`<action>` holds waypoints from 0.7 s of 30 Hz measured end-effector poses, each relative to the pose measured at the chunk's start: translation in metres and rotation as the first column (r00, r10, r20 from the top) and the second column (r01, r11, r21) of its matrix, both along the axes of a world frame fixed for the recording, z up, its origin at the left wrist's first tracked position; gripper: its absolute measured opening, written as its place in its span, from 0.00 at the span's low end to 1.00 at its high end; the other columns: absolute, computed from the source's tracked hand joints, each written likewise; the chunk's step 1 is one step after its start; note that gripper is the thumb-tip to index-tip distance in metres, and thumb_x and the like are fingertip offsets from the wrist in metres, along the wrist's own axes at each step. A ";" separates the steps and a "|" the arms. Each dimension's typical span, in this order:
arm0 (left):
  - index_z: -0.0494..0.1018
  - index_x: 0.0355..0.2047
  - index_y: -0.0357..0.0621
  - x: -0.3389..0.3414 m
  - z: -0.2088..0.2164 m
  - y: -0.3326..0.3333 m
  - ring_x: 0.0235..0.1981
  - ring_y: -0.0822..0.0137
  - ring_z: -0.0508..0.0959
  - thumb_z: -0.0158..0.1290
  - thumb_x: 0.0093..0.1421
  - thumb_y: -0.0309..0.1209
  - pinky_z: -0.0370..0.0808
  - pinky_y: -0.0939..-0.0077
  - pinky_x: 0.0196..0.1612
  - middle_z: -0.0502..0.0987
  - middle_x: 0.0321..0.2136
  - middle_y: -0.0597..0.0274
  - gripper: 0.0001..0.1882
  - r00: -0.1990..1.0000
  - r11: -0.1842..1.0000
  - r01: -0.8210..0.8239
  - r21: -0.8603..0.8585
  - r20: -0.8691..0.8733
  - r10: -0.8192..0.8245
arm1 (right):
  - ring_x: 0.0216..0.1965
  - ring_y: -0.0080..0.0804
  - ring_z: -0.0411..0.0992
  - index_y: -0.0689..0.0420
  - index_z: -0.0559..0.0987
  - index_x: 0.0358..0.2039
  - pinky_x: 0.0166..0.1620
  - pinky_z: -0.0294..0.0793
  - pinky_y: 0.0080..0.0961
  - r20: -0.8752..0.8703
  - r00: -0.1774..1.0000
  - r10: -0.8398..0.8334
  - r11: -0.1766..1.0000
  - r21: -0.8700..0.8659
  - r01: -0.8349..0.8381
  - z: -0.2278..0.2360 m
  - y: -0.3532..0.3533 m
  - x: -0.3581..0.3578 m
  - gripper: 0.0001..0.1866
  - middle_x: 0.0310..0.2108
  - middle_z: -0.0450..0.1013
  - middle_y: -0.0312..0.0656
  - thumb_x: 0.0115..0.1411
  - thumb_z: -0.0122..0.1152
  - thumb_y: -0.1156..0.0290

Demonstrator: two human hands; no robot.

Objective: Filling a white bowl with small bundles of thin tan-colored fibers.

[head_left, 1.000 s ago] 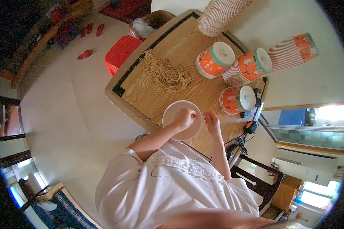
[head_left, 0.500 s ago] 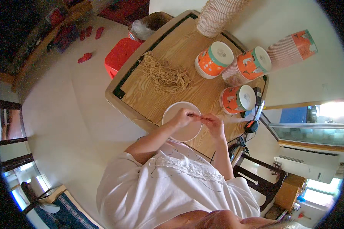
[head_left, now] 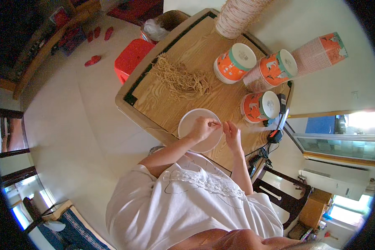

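Pale wall and floor frame our wooden bench (head_left: 160,114), where orange cups (head_left: 262,107) stand stacked and a heap of string (head_left: 183,81) lies loose beyond the bowl (head_left: 207,142). Over that bowl, our left hand (head_left: 201,128) has its grip pinched on a brownish bit (too small to name); our right hand (head_left: 232,133) curls just beside it, its hold unclear. We judge the handwork midway: cups stacked, plenty of string loose, the pinched bit not yet released.
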State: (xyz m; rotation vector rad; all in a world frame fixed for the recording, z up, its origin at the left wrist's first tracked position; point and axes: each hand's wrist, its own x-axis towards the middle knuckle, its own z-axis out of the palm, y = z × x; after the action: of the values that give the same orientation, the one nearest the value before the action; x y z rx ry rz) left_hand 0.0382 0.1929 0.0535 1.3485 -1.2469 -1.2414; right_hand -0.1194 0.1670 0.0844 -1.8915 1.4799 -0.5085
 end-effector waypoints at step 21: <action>0.76 0.23 0.43 -0.009 -0.041 -0.007 0.22 0.59 0.77 0.55 0.44 0.33 0.72 0.68 0.25 0.75 0.19 0.54 0.08 0.974 0.995 -0.042 -0.086 0.220 0.060 | 0.25 0.17 0.64 0.60 0.75 0.34 0.29 0.64 0.14 0.252 0.968 0.003 0.994 0.103 -0.030 -0.043 -0.010 -0.025 0.07 0.25 0.69 0.32 0.55 0.51 0.74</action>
State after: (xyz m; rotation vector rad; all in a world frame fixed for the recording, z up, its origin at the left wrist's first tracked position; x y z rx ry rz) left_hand 0.0294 0.1863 0.0124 1.4810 -1.3927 -1.0136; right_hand -0.1441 0.1572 0.0411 -1.6862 1.2980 -0.6250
